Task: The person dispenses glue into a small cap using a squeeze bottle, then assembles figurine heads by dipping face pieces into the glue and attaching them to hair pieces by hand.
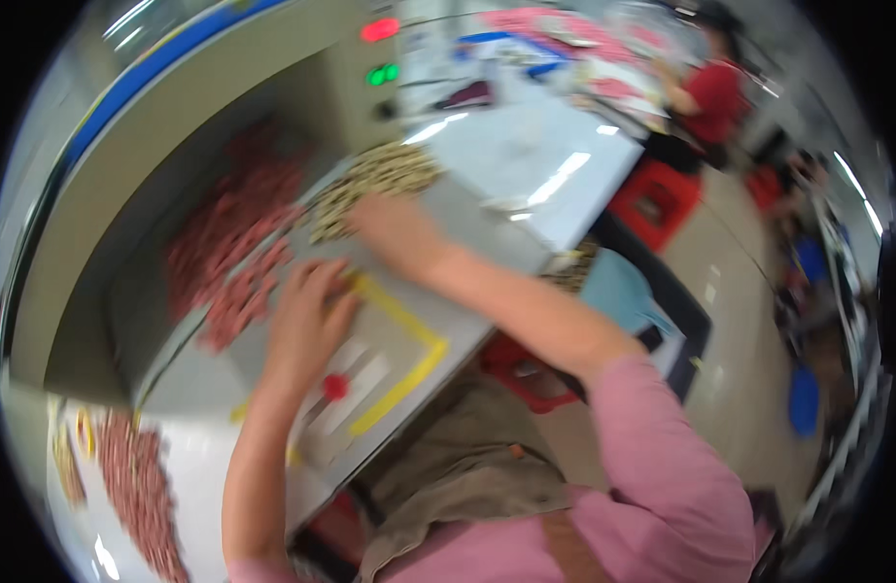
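My left hand [314, 303] is low over the grey work surface [390, 369], beside a loose heap of small pink pieces [236, 243]. Its fingers are bent and apart, with nothing visible between them. Farther right, my right hand [397, 231] reaches to the near edge of a pile of small beige pieces [380, 180]. Its fingertips are hidden and blurred, so I cannot tell whether it grips any. A yellow tape outline [433, 345] lies close to both hands, with a round red spot [335, 387] inside it.
A beige machine housing [263, 58] with red and green lights arches over the pink heap. Rows of pink pieces [137, 486] lie at lower left. A white table [526, 155] stands beyond, where a person in red [715, 97] works. Red stools [657, 199] stand right.
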A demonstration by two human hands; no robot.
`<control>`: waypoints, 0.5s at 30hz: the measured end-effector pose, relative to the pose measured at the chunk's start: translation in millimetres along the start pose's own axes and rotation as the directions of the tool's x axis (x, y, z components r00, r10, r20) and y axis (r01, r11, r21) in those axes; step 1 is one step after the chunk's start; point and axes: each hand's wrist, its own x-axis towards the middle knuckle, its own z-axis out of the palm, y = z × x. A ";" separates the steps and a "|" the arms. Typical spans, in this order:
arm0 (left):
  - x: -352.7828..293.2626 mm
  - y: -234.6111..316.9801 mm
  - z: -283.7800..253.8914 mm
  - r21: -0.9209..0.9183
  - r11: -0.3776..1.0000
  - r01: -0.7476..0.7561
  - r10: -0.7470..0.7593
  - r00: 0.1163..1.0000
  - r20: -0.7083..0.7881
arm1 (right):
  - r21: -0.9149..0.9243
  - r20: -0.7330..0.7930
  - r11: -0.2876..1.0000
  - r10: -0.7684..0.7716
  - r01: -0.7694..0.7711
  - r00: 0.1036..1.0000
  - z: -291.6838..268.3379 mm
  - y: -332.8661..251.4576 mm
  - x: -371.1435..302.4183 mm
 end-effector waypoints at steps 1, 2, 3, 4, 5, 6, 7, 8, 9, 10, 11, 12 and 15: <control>7.7 -2.9 8.4 -0.011 0.999 0.035 -0.034 0.998 0.043 | -0.019 -0.087 1.000 -0.018 0.016 0.996 12.6 0.3 2.7; 15.4 -5.9 14.4 0.032 0.999 -0.022 0.019 0.997 0.073 | -0.007 -0.114 1.000 -0.018 0.017 0.993 12.3 -0.4 0.9; 18.0 -8.6 11.5 0.089 0.994 -0.067 0.059 0.994 0.090 | -0.029 -0.052 0.999 -0.023 0.021 0.998 -5.1 -9.9 1.8; 19.1 -9.8 9.4 0.097 0.991 -0.096 0.087 0.992 0.095 | -0.054 -0.048 0.998 -0.037 0.034 0.998 -8.3 -9.9 -0.3; 17.3 -10.9 6.5 0.110 0.987 -0.116 0.105 0.990 0.097 | -0.068 -0.042 0.996 -0.056 0.053 0.998 -8.9 -10.1 -2.3; 10.9 -11.2 5.3 0.134 0.984 -0.115 0.108 0.993 0.052 | -0.088 -0.048 0.996 -0.026 0.022 0.998 -7.7 -12.1 -6.8; 5.8 -12.4 3.4 0.160 0.981 -0.110 0.111 0.994 0.000 | -0.098 -0.051 0.995 -0.011 0.006 0.999 -9.0 -12.5 -8.7; 3.0 -20.0 3.6 0.115 0.990 -0.085 0.089 0.996 -0.029 | -0.108 -0.055 0.994 0.000 -0.006 0.998 -10.8 -8.1 -11.2; -2.7 -31.7 -1.7 0.072 0.996 -0.056 0.060 0.997 -0.057 | -0.124 -0.068 0.992 0.015 -0.023 0.998 -7.1 -6.3 -10.9; -12.1 -43.7 -9.6 0.003 1.000 -0.021 0.021 0.996 -0.082 | -0.082 -0.104 0.996 0.038 -0.047 0.994 -0.5 -5.0 -10.3; -23.7 -52.9 -17.7 -0.066 0.998 0.016 -0.023 0.994 -0.106 | -0.038 -0.138 0.997 0.059 -0.065 0.989 3.9 -4.7 -9.4; -37.5 -55.6 -25.7 -0.169 0.977 0.128 -0.146 0.985 -0.094 | -0.041 -0.038 0.993 0.114 -0.115 0.993 1.6 -6.6 -9.3; -75.4 -29.1 -41.3 -0.422 0.834 0.357 -0.429 0.899 -0.088 | -0.022 -0.011 0.991 0.131 -0.131 0.991 2.2 -8.7 -11.4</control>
